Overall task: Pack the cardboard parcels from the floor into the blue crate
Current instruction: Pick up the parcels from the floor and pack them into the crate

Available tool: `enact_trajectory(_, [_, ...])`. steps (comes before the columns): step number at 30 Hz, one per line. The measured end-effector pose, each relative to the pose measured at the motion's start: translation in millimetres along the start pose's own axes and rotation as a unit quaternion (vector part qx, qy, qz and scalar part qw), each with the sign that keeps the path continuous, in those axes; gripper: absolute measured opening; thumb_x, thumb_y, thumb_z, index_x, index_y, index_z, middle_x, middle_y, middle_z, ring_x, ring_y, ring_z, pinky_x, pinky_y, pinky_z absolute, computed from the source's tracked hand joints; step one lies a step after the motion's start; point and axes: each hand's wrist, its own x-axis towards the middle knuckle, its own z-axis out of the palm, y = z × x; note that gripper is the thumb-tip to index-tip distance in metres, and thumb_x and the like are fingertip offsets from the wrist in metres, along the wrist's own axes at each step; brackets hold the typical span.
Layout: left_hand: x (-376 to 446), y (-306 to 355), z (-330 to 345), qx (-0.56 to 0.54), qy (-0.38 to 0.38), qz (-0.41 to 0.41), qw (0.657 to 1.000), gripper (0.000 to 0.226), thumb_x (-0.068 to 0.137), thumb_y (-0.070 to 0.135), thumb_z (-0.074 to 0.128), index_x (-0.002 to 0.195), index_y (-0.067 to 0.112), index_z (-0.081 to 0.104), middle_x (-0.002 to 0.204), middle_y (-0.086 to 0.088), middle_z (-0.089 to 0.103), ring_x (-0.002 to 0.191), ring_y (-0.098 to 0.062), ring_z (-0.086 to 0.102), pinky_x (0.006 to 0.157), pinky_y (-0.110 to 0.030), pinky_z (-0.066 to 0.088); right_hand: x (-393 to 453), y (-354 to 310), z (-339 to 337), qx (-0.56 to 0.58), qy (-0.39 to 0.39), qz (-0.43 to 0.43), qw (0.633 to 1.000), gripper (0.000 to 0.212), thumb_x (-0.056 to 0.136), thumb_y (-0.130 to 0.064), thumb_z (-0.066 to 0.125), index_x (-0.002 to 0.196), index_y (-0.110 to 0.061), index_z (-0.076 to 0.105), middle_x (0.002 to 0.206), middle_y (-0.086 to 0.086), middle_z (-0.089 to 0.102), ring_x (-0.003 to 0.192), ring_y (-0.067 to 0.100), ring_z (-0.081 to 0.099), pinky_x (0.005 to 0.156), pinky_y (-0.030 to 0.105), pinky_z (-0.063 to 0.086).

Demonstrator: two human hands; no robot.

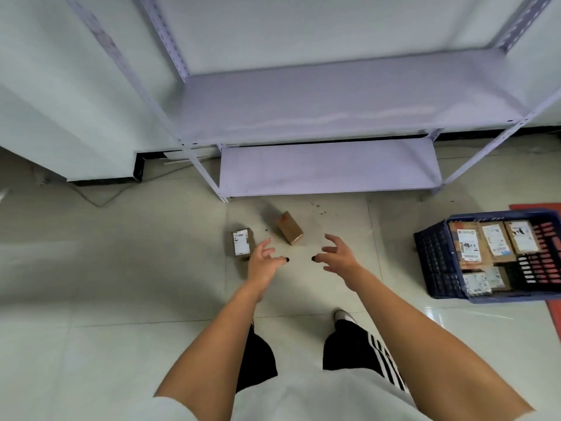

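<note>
- You stood in what looked like a small stockroom or parcel-sorting room, not a home.
- A bolt-together metal shelving rack [334, 98] with slotted uprights and bare pale shelves stood against the plain white wall [76, 86].
- The floor [121, 268] was large glossy light tiles with a dark skirting strip, and it carried scattered crumbs of dirt near the rack.
- A blue crate [437, 262] sat on the floor to your right, holding cardboard parcels [485, 244] with printed shipping labels.
- Two more parcels, a labelled box [241, 243] and a plain brown box [290, 227], lay on the tiles before you.
</note>
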Motion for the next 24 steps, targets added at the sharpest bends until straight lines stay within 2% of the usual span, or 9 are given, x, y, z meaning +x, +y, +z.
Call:
enact_trajectory(3, [34,-13,-52,-0.013,-0.006,-0.035,0.999,0.066,0.078,-0.007,0.064,0.137,0.01,0.04,0.135,-0.015,0.051,0.112,-0.026,0.054,0.097,-0.034,0.041,22,1,49,-0.02,0.013,0.015,1.0,0.071,0.079,-0.002,0.069,0.14,-0.019,0.037,0.135,0.017,0.046,0.106,0.028,0.055,0.091,0.037,0.046])
enact_trajectory(5, [54,-27,-83,0.0,0.001,-0.055,0.998,0.066,0.077,-0.006,0.066,0.136,0.009,0.041,0.133,-0.016,0.052,0.104,-0.02,0.053,0.093,-0.032,0.041,41,7,81,-0.023,0.011,0.026,0.999,0.069,0.08,0.0,0.067,0.14,-0.018,0.039,0.135,0.017,0.046,0.101,0.027,0.056,0.087,0.034,0.044])
enact_trajectory(10, [123,-86,-136,0.035,-0.009,-0.105,0.994,0.066,0.075,0.006,0.07,0.134,0.02,0.045,0.132,-0.009,0.055,0.115,-0.021,0.056,0.105,-0.04,0.042,105,46,146,-0.05,0.02,0.073,0.996,0.067,0.078,-0.002,0.069,0.136,-0.022,0.044,0.131,0.014,0.051,0.094,0.022,0.058,0.091,0.035,0.044])
enact_trajectory(14, [195,-148,-155,0.034,-0.003,-0.128,0.991,0.062,0.078,0.002,0.067,0.134,0.019,0.046,0.129,-0.007,0.054,0.1,-0.017,0.058,0.098,-0.034,0.047,190,97,184,-0.07,0.015,0.099,0.992,0.068,0.077,-0.004,0.069,0.136,-0.025,0.044,0.129,0.008,0.053,0.098,0.022,0.06,0.091,0.035,0.046])
enact_trajectory(17, [256,-202,-164,0.048,-0.007,-0.143,0.988,0.063,0.079,0.004,0.066,0.136,0.022,0.045,0.131,-0.005,0.054,0.106,-0.019,0.059,0.084,-0.028,0.05,262,144,206,-0.107,0.015,0.101,0.989,0.067,0.077,-0.005,0.069,0.135,-0.026,0.044,0.126,0.005,0.053,0.103,0.021,0.057,0.082,0.029,0.045])
enact_trajectory(21, [340,-270,-163,0.078,-0.006,-0.132,0.988,0.066,0.078,0.004,0.066,0.137,0.02,0.043,0.132,-0.006,0.054,0.115,-0.023,0.057,0.1,-0.035,0.046,358,210,222,-0.17,0.014,0.09,0.981,0.068,0.076,-0.007,0.071,0.136,-0.024,0.044,0.127,0.007,0.054,0.106,0.019,0.054,0.079,0.027,0.044])
enact_trajectory(24, [401,-317,-158,0.087,-0.004,-0.126,0.988,0.066,0.079,0.006,0.067,0.138,0.02,0.04,0.134,-0.006,0.052,0.107,-0.021,0.057,0.093,-0.03,0.046,426,254,228,-0.213,0.043,0.077,0.973,0.07,0.075,-0.009,0.07,0.138,-0.023,0.042,0.131,0.006,0.053,0.115,0.023,0.052,0.085,0.029,0.046])
